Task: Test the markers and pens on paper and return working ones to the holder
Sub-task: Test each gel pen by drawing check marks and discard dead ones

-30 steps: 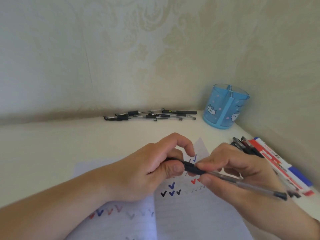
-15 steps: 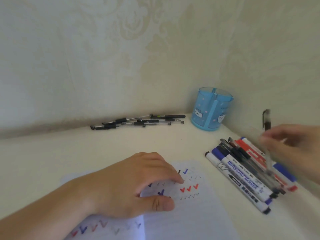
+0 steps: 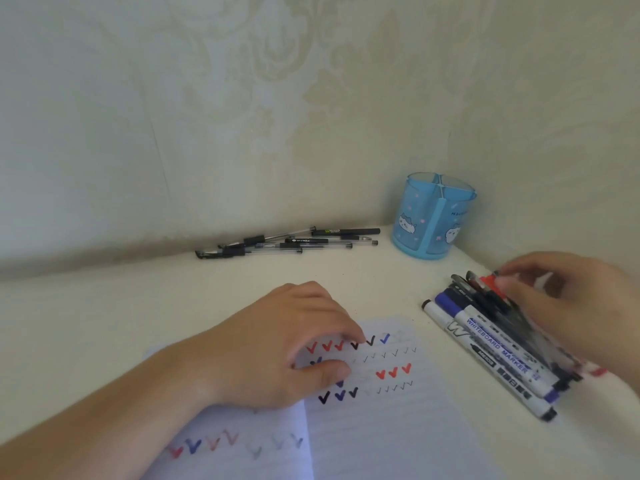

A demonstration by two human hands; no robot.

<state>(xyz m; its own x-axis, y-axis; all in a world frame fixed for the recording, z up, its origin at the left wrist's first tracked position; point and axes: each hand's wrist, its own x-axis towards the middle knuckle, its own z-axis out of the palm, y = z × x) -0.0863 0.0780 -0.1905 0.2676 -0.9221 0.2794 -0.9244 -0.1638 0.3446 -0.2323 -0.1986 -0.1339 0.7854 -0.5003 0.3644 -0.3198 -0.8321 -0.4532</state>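
Observation:
A sheet of paper (image 3: 381, 431) covered with red, blue and black tick marks lies in front of me. My left hand (image 3: 277, 344) rests on it with relaxed fingers, fingertips by the top row of ticks. At the right, a pile of whiteboard markers and pens (image 3: 491, 351) lies on the table. My right hand (image 3: 571, 306) hovers low over the pile's far end, with thumb and fingertips near a red marker cap (image 3: 486, 283). Motion blur hides whether it holds a pen. The blue translucent holder (image 3: 433, 216) stands in the corner and looks empty.
Several black and clear gel pens (image 3: 287, 242) lie in a loose row along the back wall, left of the holder. Walls close the table at the back and right. Bare table lies between the paper and the back pens.
Both hands held one pen over the paper. My right hand then carried it off to the right and has come down onto the marker pile. My left hand settled on the paper.

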